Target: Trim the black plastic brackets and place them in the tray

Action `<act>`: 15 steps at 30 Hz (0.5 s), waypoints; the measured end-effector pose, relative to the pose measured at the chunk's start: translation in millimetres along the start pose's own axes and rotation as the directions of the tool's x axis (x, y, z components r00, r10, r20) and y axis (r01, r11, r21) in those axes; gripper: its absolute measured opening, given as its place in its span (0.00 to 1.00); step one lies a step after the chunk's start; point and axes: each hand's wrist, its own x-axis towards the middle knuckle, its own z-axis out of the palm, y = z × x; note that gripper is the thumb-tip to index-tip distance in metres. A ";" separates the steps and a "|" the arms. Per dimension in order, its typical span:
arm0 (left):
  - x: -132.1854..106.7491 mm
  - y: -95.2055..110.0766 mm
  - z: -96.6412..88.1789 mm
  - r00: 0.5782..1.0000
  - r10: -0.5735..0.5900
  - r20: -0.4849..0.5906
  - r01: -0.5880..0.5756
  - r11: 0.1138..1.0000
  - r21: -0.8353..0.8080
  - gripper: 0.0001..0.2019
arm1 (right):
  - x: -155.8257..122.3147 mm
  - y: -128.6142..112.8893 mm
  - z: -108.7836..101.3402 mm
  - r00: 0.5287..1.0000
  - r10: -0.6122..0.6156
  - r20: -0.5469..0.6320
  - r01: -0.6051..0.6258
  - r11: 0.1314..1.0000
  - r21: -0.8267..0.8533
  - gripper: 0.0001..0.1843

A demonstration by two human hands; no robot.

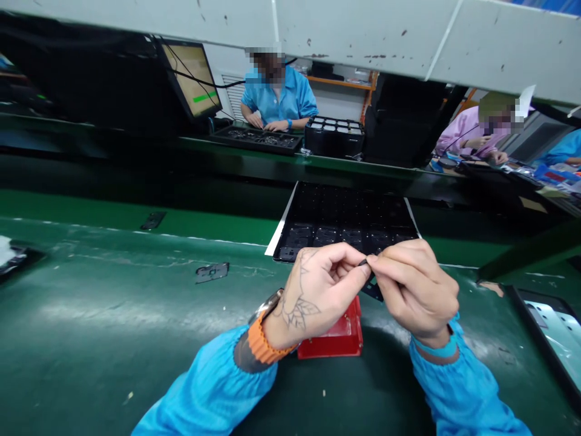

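My left hand point(320, 290) and my right hand point(413, 287) meet in front of me, both closed in a pinch. Between their fingertips is a thin black part point(363, 263), mostly hidden by the fingers. Just below, a flat black piece with small cutouts point(373, 292) shows between the hands; whether it is one with the pinched part I cannot tell. A red plastic bin point(331, 348) sits on the bench under my left hand. Behind my hands lies a black tray point(345, 203) with flat black parts in its near row.
Loose flat black parts lie on the green bench to the left: one nearer point(212, 272), one farther point(153, 220). A black tray with pale-green panels point(556, 333) stands at right. Across the bench, a co-worker point(279, 91) sits by a monitor point(193, 79). A grey beam point(363, 30) spans overhead.
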 end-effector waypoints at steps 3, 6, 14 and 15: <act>1.2 0.1 0.3 0.998 -0.056 0.015 0.057 0.996 -0.066 0.08 | -0.8 -0.2 0.7 1.000 -0.016 -0.013 0.016 1.000 -0.007 0.18; 2.1 0.0 0.4 0.997 -0.080 0.010 0.081 0.993 -0.091 0.08 | 0.2 -2.4 1.5 0.997 0.077 -0.003 -0.076 0.996 0.039 0.18; 1.3 -0.1 0.0 0.992 -0.127 0.015 0.128 0.987 -0.102 0.07 | 2.6 -7.4 -0.2 0.970 0.238 0.059 -0.244 0.960 0.140 0.12; 1.2 -0.3 0.2 0.991 -0.133 0.018 0.134 0.985 -0.113 0.07 | 2.1 -7.2 -0.1 0.977 0.206 0.056 -0.211 0.970 0.119 0.12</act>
